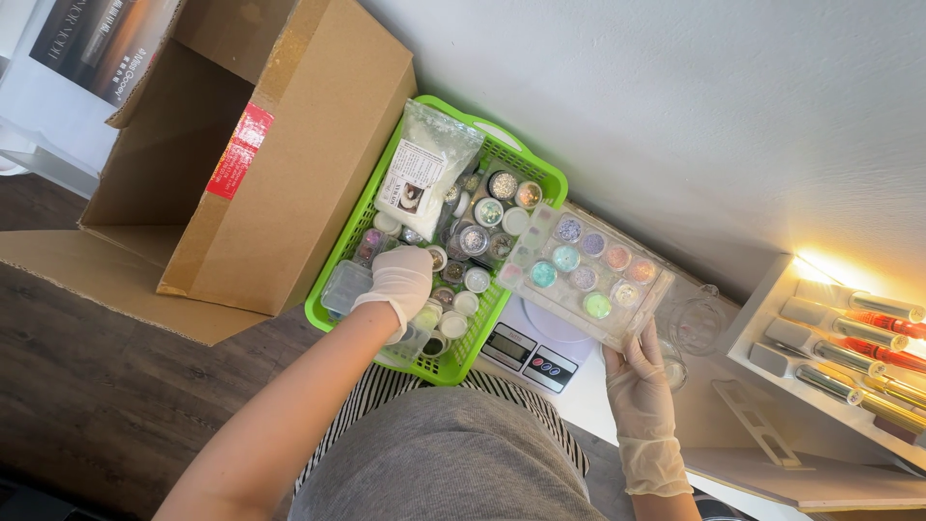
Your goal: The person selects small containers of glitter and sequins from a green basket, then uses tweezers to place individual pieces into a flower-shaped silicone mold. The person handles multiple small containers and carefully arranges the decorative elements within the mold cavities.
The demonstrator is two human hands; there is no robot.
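My left hand [400, 278], in a white glove, reaches into a bright green plastic basket [340, 253] and rests among several small round jars of glitter [475, 239]; whether it grips one is hidden. A white powder pouch [425, 174] lies at the basket's far end. My right hand [637, 381], also gloved, holds the near corner of a clear tray of round glitter pots [584, 275] in pastel colours. That tray hovers over a small white digital scale [535, 347].
A large open cardboard box [280, 164] stands left of the basket. Clear glass dishes [696, 323] sit right of the scale. A lit white rack of slim tubes [849, 338] fills the right edge. The wall runs behind the white tabletop.
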